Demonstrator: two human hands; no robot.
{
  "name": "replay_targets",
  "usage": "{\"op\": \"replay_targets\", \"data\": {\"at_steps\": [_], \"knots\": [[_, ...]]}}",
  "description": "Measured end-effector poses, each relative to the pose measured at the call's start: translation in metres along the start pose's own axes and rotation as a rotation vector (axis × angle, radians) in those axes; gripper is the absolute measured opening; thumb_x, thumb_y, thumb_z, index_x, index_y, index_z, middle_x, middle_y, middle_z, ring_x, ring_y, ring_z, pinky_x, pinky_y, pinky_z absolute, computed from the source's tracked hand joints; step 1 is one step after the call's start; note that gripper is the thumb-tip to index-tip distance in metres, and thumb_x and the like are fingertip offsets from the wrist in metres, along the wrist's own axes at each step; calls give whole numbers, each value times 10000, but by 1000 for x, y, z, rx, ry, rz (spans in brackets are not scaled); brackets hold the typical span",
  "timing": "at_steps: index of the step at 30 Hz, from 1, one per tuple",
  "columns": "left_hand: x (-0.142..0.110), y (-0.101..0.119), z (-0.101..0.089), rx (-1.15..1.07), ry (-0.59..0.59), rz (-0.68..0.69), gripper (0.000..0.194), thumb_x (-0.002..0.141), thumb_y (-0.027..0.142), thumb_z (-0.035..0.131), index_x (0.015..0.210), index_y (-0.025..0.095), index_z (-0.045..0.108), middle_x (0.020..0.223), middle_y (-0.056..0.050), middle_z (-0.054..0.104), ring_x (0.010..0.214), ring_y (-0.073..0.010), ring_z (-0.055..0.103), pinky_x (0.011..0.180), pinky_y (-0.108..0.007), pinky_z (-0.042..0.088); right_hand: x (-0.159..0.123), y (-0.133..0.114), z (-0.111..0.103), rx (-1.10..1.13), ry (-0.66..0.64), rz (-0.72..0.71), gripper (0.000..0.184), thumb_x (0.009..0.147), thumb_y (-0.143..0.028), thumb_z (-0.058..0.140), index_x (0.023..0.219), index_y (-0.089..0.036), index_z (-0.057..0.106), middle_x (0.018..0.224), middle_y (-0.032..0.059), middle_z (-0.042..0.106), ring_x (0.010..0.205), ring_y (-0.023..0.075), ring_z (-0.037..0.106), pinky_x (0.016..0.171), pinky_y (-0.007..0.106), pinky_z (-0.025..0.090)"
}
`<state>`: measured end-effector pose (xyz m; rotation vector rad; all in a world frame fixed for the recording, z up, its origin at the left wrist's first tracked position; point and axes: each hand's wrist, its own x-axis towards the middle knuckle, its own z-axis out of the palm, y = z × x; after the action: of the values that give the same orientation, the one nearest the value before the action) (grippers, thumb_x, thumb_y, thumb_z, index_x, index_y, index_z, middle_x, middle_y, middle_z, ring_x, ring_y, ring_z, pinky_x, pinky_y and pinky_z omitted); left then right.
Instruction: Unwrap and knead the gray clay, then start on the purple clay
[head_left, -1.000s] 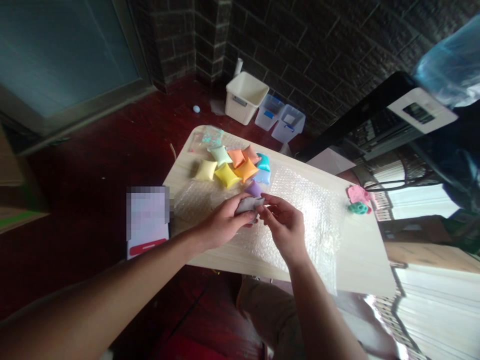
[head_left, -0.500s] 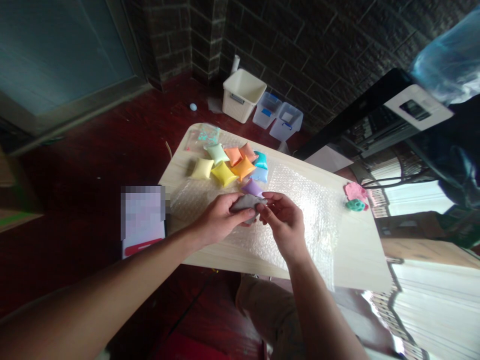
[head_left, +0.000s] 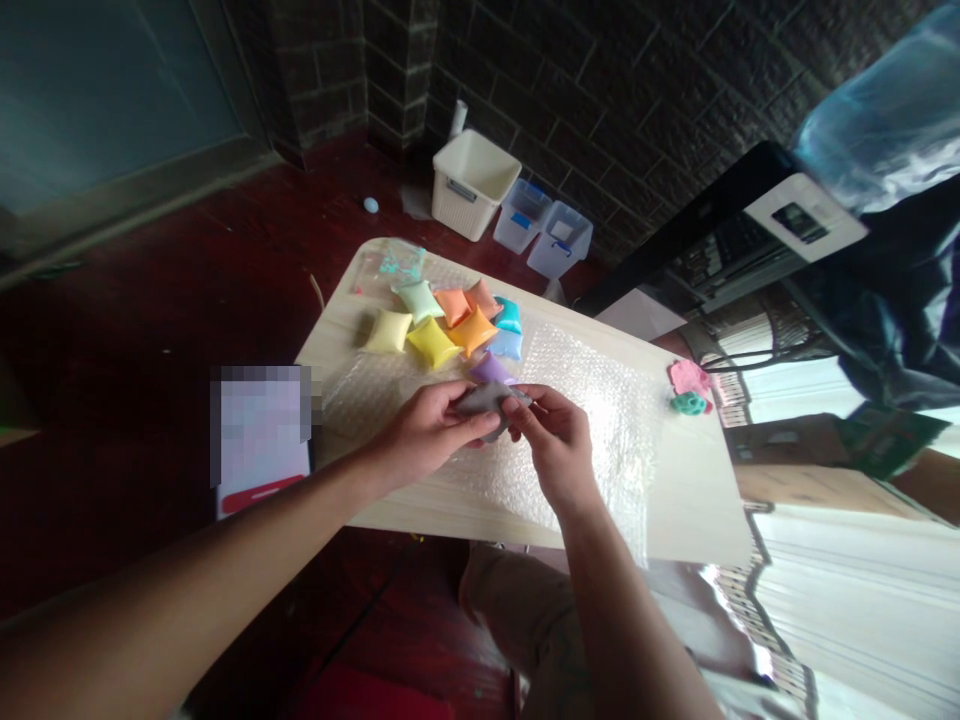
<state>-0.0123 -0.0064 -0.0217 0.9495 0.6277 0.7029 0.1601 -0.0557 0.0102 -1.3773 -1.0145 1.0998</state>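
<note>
Between both hands, above the bubble wrap [head_left: 592,440], is a soft grey clay packet [head_left: 484,398]. My left hand [head_left: 420,430] grips its left side, thumb on top and fingers underneath. At its right end my right hand [head_left: 559,440] pinches it between thumb and fingers. Just beyond lies a purple clay packet [head_left: 491,368]. Several more pillow-shaped packets sit behind it, among them a yellow packet [head_left: 433,343], an orange packet [head_left: 472,331], a cream packet [head_left: 388,332], a pale green packet [head_left: 418,299] and a light blue packet [head_left: 507,345].
On the wooden table [head_left: 697,510], pink clay [head_left: 688,377] and green clay [head_left: 688,404] lie at the right edge. A clear bag with turquoise bits [head_left: 401,263] is at the far left corner. Beyond stand a white bin [head_left: 472,195] and two clear boxes [head_left: 559,240] on the floor.
My right thumb has moved onto the top of the grey clay packet, and the right fingers have closed in on its end. The whole view has shifted slightly, so things appear further left.
</note>
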Motion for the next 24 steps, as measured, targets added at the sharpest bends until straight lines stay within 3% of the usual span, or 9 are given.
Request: {"op": "replay_targets", "data": {"at_steps": [4, 9, 18, 24], "knots": [[1, 0, -1, 7, 26, 18, 339, 880, 363, 824, 1130, 148, 743, 1090, -101, 796, 971, -229, 765, 830, -353, 640, 0, 1, 0, -25, -34, 17, 344, 845, -426, 866, 1116, -229, 786, 810, 8, 721, 643, 138, 584, 575, 283, 475], [2, 1, -1, 51, 30, 29, 302, 878, 352, 825, 1075, 133, 755, 1038, -108, 807, 941, -234, 772, 807, -355, 645, 0, -1, 2, -26, -61, 4, 298, 796, -431, 902, 976, -211, 811, 741, -4, 701, 598, 128, 548, 573, 288, 464], [0, 0, 0, -10, -23, 13, 324, 882, 365, 821, 1097, 155, 700, 1095, -94, 784, 981, -227, 760, 822, -343, 624, 0, 0, 0, -24, -68, 28, 242, 849, -398, 863, 975, -198, 811, 708, -8, 667, 605, 126, 541, 557, 277, 440], [1, 2, -1, -4, 94, 6, 337, 829, 303, 856, 1078, 132, 705, 1063, -83, 761, 957, -222, 740, 816, -363, 643, 2, 3, 0, 6, -1, -5, 345, 858, -374, 862, 1160, -236, 766, 882, 7, 704, 672, 127, 596, 570, 271, 470]]}}
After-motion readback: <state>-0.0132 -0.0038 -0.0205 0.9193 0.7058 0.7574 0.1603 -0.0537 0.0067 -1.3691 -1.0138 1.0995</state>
